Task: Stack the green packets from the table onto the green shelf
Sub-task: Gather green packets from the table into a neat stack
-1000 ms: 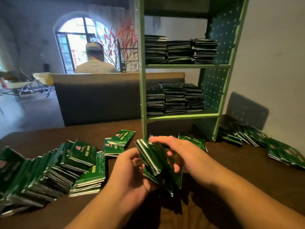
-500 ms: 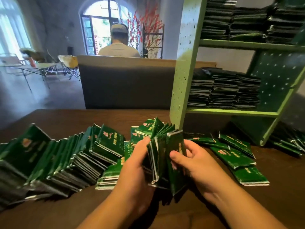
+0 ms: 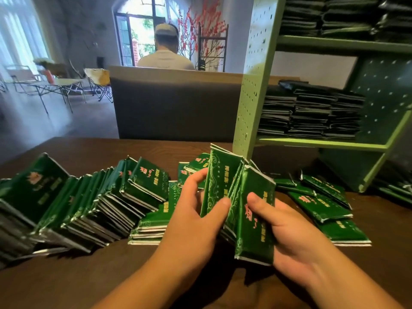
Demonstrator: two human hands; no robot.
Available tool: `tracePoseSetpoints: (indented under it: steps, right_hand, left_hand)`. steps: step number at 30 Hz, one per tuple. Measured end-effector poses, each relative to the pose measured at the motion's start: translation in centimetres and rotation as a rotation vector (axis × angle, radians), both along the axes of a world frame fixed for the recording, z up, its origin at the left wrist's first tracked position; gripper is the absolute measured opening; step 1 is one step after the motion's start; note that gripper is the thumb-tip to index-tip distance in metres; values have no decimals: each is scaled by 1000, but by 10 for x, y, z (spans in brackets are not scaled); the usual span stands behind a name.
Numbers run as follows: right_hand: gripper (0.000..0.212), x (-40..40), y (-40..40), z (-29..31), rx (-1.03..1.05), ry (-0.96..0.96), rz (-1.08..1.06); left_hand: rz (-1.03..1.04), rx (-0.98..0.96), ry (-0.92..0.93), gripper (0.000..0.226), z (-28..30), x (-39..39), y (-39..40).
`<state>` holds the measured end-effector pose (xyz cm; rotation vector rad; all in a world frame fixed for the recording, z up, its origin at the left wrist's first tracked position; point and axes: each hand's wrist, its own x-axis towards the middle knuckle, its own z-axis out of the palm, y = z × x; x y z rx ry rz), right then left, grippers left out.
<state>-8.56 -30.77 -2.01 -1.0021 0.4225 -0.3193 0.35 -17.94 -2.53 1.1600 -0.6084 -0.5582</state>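
Both hands hold an upright bundle of green packets (image 3: 249,210) above the dark wooden table (image 3: 89,275). My left hand (image 3: 196,219) grips its left side, thumb on the front. On the right side my right hand (image 3: 287,228) grips it, thumb pressed on a packet face. A long slumped row of green packets (image 3: 73,204) lies at the left. Loose packets (image 3: 321,204) lie at the right. The green shelf (image 3: 323,144) stands behind, its two visible levels filled with dark stacks of packets (image 3: 310,114).
A small flat pile of packets (image 3: 151,228) lies just left of my left hand. Beyond the table stands a grey partition (image 3: 174,105) with a person seated behind it, back turned. Folding chairs and a small table are far left.
The view has moved closer and lower toward the table. The bundle has been turned more upright, its printed faces toward me, and my right thumb now presses on the front packet.
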Motion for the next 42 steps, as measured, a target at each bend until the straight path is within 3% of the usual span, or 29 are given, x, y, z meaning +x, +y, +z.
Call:
tracePoseSetpoints:
  steps: [3,13,17,28,30,33,36,39,42]
  right_hand:
    - [39,0,1,2,-8,-37,-42]
    - [46,-3,-3,5,84,-87,-54]
    - [50,-3,-7,3,78,-68,-90]
    - [54,-3,-12,2,78,-80,-176]
    - [61,-4,-11,3,89,-94,-178]
    - [88,-4,-9,2,97,-98,-156]
    - [62,-5,-11,0,95,-121,-95]
    - [69,-7,-10,1,122,-162,-43]
    - [50,-9,-9,6,122,-167,-79]
  left_hand:
    - [40,-47,23,29,4,0,0]
    - [163,-86,2,57,-3,9,6]
    - [139,-106,84,26,7,6,8]
    - [43,-83,293,32,6,28,12]
    - [9,-114,391,34,8,28,14]
    - [-38,-149,537,37,8,34,13]
    - [-33,-60,579,34,8,42,8]
    - [-10,-74,564,30,8,38,7]
    - [47,-55,412,23,7,30,12]
